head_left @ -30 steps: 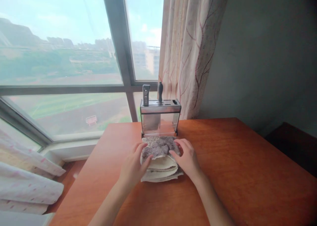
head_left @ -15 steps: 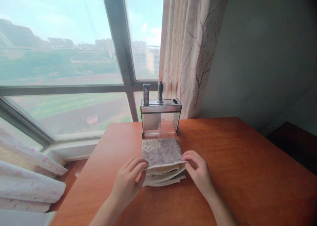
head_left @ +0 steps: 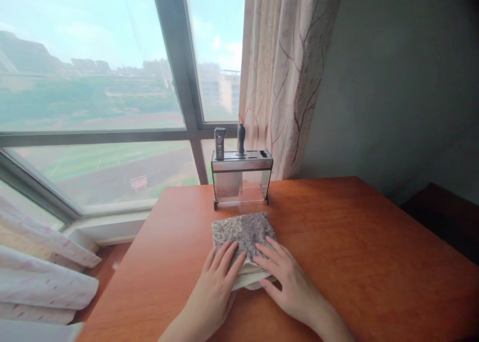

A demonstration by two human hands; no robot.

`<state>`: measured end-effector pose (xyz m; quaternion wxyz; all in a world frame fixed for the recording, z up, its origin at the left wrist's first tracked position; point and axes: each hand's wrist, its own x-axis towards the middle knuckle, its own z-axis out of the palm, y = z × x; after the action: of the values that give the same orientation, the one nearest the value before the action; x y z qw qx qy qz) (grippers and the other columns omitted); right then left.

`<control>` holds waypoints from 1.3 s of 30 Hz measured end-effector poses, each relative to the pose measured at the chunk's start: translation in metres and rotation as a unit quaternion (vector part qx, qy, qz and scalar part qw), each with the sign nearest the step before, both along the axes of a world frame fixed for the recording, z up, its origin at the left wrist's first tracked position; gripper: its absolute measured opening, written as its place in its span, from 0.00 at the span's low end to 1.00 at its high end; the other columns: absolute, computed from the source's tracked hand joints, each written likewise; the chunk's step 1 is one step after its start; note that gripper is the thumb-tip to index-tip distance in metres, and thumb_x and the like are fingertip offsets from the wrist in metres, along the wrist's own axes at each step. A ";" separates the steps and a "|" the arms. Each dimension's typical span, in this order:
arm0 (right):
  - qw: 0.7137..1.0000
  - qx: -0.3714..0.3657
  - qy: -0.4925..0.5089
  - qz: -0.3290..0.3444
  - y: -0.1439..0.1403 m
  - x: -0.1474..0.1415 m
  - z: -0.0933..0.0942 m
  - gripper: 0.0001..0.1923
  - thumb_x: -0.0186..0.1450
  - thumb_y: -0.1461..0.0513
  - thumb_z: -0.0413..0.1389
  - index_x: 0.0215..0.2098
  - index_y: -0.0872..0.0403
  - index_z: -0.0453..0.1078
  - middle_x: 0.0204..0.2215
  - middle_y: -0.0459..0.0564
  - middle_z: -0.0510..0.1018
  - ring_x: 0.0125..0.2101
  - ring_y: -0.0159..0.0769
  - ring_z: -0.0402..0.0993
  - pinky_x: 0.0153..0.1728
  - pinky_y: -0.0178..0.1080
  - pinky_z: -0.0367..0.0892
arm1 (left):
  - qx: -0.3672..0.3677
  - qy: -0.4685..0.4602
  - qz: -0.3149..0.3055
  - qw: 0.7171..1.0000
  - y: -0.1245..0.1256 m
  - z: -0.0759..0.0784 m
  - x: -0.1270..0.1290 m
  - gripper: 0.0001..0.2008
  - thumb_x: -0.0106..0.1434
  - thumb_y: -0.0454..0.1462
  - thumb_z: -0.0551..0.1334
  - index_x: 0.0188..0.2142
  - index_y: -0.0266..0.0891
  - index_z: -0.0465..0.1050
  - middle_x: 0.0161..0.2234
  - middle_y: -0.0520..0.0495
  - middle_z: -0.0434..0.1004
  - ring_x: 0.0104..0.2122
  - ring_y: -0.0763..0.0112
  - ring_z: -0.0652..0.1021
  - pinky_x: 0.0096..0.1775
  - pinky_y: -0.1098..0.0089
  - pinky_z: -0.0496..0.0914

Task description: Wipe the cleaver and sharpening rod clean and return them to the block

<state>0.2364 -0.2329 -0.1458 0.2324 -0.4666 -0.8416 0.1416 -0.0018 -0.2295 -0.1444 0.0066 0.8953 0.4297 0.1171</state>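
A folded grey towel (head_left: 245, 227) with a fuzzy, patterned top lies on the wooden table in front of me. Its pale folded layers show along the near edge. My left hand (head_left: 217, 277) rests on the near left part of the towel with fingers spread. On the near right part lies my right hand (head_left: 286, 274), its fingers also apart and flat. Neither hand grips anything. Parts of the towel's near corners are hidden under the hands.
Just behind the towel stands a clear-sided knife block (head_left: 242, 165) holding a knife with a dark handle (head_left: 241, 140) and another grey-handled tool (head_left: 219, 145). The brown table (head_left: 355, 242) reaches the window. Curtains (head_left: 284, 72) hang behind it and at the left.
Both hands have let go of the towel's near edge and moved inward onto its top, fingers now spread. The near edge is pressed lower, and the towel sits slightly turned.
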 end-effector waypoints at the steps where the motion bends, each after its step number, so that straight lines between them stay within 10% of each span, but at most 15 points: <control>1: 1.000 0.001 -0.014 0.000 0.001 0.000 -0.003 0.23 0.62 0.66 0.53 0.55 0.46 0.66 0.60 0.46 0.64 0.62 0.46 0.51 0.59 0.53 0.57 | -0.002 0.018 0.004 1.000 0.002 -0.003 0.007 0.37 0.54 0.26 0.56 0.63 0.44 0.51 0.64 0.40 0.53 0.63 0.53 0.53 0.60 0.49 0.51; 16: 0.964 0.165 -0.097 -0.184 0.012 0.109 -0.049 0.17 0.63 0.64 0.50 0.48 0.48 0.72 0.52 0.47 0.73 0.55 0.48 0.64 0.52 0.52 0.66 | -0.019 -0.069 -0.083 0.994 0.042 -0.005 0.107 0.18 0.64 0.37 0.54 0.55 0.44 0.64 0.57 0.45 0.66 0.59 0.59 0.61 0.60 0.55 0.51; 31: 0.954 0.152 -0.062 -0.249 0.005 0.137 -0.058 0.20 0.59 0.66 0.49 0.48 0.52 0.72 0.48 0.50 0.76 0.50 0.47 0.69 0.52 0.53 0.66 | -0.044 -0.112 -0.099 0.988 0.040 -0.003 0.119 0.17 0.62 0.36 0.57 0.51 0.44 0.65 0.51 0.43 0.67 0.54 0.59 0.63 0.57 0.55 0.55; 39: 0.949 0.188 0.017 -0.251 0.010 0.121 -0.028 0.24 0.57 0.69 0.46 0.50 0.51 0.68 0.51 0.51 0.73 0.53 0.45 0.67 0.54 0.51 0.64 | -0.061 -0.189 -0.062 0.978 0.038 0.007 0.103 0.30 0.59 0.39 0.61 0.60 0.42 0.54 0.60 0.39 0.56 0.59 0.54 0.59 0.58 0.53 0.57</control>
<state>0.3575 -0.2230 -0.1734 0.3584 -0.6083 -0.7043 -0.0741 0.1015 -0.1911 -0.1375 0.1496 0.8799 0.3709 0.2566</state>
